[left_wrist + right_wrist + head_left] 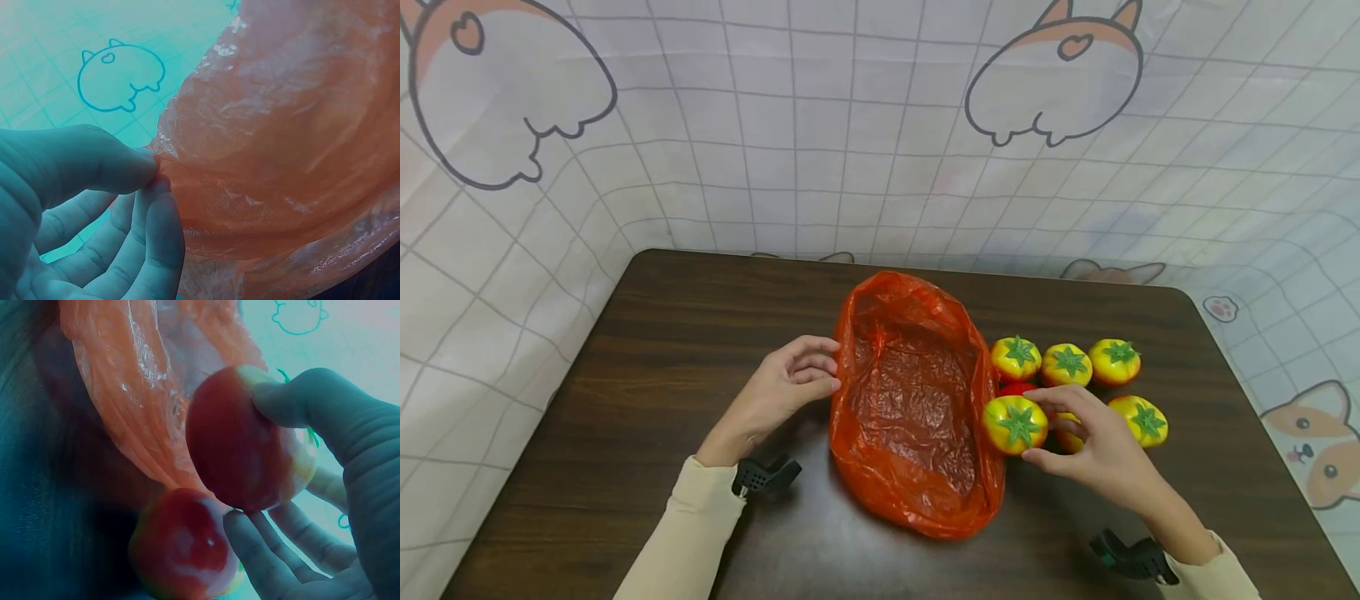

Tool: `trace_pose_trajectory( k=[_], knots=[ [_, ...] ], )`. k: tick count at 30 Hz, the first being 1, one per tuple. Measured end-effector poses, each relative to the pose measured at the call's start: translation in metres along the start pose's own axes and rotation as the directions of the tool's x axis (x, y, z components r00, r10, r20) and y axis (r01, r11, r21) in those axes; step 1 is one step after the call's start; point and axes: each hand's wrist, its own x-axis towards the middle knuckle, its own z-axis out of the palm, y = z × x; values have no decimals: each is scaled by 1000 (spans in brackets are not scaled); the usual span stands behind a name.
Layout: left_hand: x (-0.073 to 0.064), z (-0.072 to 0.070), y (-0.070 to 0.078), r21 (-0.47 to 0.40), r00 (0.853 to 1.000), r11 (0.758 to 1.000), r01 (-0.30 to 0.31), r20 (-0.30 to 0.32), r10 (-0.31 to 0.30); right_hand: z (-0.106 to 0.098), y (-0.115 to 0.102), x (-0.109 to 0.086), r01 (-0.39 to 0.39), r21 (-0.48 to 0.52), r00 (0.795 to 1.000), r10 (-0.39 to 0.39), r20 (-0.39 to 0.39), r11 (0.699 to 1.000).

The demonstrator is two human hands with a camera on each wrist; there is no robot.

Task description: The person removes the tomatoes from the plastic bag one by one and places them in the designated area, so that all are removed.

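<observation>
A red plastic bag (917,504) lies with its mouth spread wide, and only its own crinkled film shows inside. My left hand (775,387) pinches the bag's left rim between thumb and fingertips, as the left wrist view shows up close. With thumb and fingers my right hand (1105,446) grips a red-and-yellow tomato (1015,423) with a green star-shaped top. That tomato is right at the bag's right rim and overlaps it in the head view. In the right wrist view another tomato (184,547) sits below the held one, near the bag's side.
Several more tomatoes stand right of the bag, among them one at the back right (1115,362) and one beyond my right hand (1138,419). A red one (1018,388) is partly hidden. The dark wooden table (647,367) meets a patterned cloth backdrop (820,150).
</observation>
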Motion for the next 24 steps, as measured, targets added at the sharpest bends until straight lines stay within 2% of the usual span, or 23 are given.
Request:
trace_pose_trajectory(
  k=[7,12,24],
  knots=[
    [0,0,2,-3,1000,1000,-5,1,5,3,3,-15,22,16,1000,-22,10,1000],
    [-1,1,4,-8,1000,1000,-5,-7,5,5,4,-27,-5,19,1000,5,5,1000],
    [-3,2,4,-4,1000,1000,5,1,-5,17,9,-45,-66,-91,998,66,4,994]
  ],
)
